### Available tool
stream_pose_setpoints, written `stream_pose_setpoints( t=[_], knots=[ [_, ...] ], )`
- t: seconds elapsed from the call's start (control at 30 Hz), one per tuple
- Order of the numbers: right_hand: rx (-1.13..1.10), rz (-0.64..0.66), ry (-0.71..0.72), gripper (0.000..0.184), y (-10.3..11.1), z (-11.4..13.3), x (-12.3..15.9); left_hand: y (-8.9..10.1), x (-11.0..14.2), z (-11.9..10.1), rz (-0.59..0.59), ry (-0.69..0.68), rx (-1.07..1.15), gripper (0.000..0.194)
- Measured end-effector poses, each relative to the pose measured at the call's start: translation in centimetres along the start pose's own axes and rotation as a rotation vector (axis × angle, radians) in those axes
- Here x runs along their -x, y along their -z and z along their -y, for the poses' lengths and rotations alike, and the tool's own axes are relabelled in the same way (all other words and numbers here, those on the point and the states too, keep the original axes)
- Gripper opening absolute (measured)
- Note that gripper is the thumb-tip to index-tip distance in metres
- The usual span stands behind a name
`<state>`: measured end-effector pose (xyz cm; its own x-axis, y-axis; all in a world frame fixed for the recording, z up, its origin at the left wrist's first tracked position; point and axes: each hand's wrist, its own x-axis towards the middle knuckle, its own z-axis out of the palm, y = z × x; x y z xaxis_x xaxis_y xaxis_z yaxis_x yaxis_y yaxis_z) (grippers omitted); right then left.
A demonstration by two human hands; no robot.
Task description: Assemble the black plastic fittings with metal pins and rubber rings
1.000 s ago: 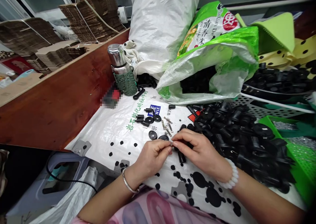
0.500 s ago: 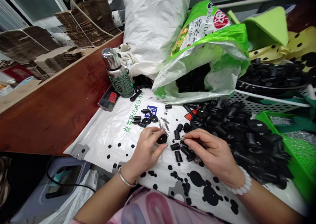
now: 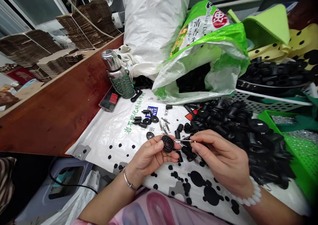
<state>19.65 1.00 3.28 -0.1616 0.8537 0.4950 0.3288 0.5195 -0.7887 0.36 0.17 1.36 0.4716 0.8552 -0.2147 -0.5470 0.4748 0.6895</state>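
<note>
My left hand [image 3: 151,154] holds a round black plastic part [image 3: 168,143] between thumb and fingers, its ribbed, open-centred face turned up. My right hand [image 3: 221,154] pinches a thin metal strip [image 3: 184,141], whose far end points left and reaches the edge of the round part; whether it touches cannot be made out. Past my left fingertips lies another round black part [image 3: 150,135] on the white sheet. Slim metal strips [image 3: 164,126] rest a little farther off, near two more round parts [image 3: 150,120] and several short black cylinders [image 3: 138,120].
To the right spreads a large heap of black plastic parts [image 3: 223,125], beside a green basket [image 3: 285,152] holding shiny small metal pieces. A thermos [image 3: 116,74] and a phone [image 3: 109,99] stand at the left by a wooden board [image 3: 62,102]. Behind is an open green-white bag [image 3: 188,76].
My left hand has turned to show the round part's ribbed face. My right hand has brought the metal strip against or near it. Another round part now shows on the sheet.
</note>
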Motion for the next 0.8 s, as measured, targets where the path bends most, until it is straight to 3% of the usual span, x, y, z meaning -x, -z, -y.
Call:
stream_pose_setpoints(
  t=[0.1,0.23,0.33,0.5,0.8],
  knots=[
    [0.009,-0.017,-0.011,0.010,0.02,0.03,-0.05,0.04,-0.19,0.22,-0.092,-0.093,-0.233,0.039],
    [0.008,-0.007,-0.034,0.008,-0.14,-0.38,-0.11,0.08,-0.03,0.34,-0.311,-0.426,-0.944,0.033],
    [0.019,0.044,0.014,0.008,-0.33,-0.57,-0.16,-0.08,0.22,0.39,-0.303,-0.560,-1.329,0.030],
    [0.016,0.141,0.088,0.009,-0.55,-0.41,-0.25,-0.29,0.25,0.52,-0.227,-0.610,-1.431,0.034],
    [0.095,0.216,0.288,0.015,-0.65,-0.04,-0.23,-0.41,0.57,-0.09,-0.202,-0.586,-1.516,0.041]
  ],
)
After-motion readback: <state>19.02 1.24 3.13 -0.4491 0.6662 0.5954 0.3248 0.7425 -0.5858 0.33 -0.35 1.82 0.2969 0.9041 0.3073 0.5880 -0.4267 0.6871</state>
